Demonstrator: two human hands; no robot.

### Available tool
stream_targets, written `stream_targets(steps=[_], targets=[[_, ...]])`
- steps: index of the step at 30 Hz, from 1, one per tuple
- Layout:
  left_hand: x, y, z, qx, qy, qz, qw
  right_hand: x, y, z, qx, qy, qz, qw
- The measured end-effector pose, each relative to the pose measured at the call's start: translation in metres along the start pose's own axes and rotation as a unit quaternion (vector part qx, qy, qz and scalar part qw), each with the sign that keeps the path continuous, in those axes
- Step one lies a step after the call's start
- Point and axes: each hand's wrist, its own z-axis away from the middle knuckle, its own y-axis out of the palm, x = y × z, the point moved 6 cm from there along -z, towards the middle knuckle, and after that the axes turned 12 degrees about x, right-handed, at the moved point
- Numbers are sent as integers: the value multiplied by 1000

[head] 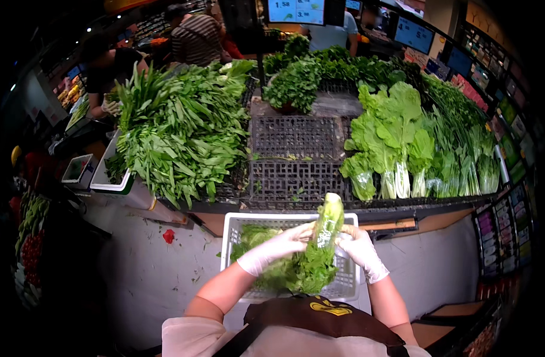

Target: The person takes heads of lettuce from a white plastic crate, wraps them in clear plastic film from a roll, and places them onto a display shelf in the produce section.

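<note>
Both my hands wear white gloves. Between them is a leafy lettuce bundle in clear wrap [327, 230], its pale stem end up and its leaves hanging down. My left hand [300, 238] grips it from the left side, and my right hand [353, 243] is at its right side, by the clear wrap; how firmly its fingers close is hard to see. Beneath them is a white plastic basket [291, 217] at the front edge of the display, with more leafy greens [256, 236] in its left part.
Long-leaf greens [187, 125] are heaped on the display's left. Black plastic grates [294, 178] lie in the middle. Lettuce bunches [395, 129] stand on the right beside scallions [460, 107]. White foam boxes [109, 172] are at left. A person with a gloved hand [110, 107] works there.
</note>
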Motion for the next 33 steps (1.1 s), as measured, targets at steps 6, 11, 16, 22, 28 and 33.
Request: stream_targets(steps=[6, 11, 16, 22, 28, 33], targets=[[46, -7, -5, -168, -53, 154, 972, 39, 39, -5, 38, -38, 385, 921], [60, -25, 6, -139, -54, 147, 978, 10, -8, 3, 257, 23, 219, 941], [40, 4, -1, 51, -44, 262, 963, 13, 0, -17, 99, -41, 357, 928], [35, 5, -2, 120, -56, 267, 955, 11, 29, -18, -94, -174, 509, 838], [4, 24, -21, 100, 83, 261, 956, -16, 8, -62, -67, -37, 513, 855], [-61, 29, -37, 157, 100, 307, 933, -76, 21, -53, 98, 29, 473, 875]])
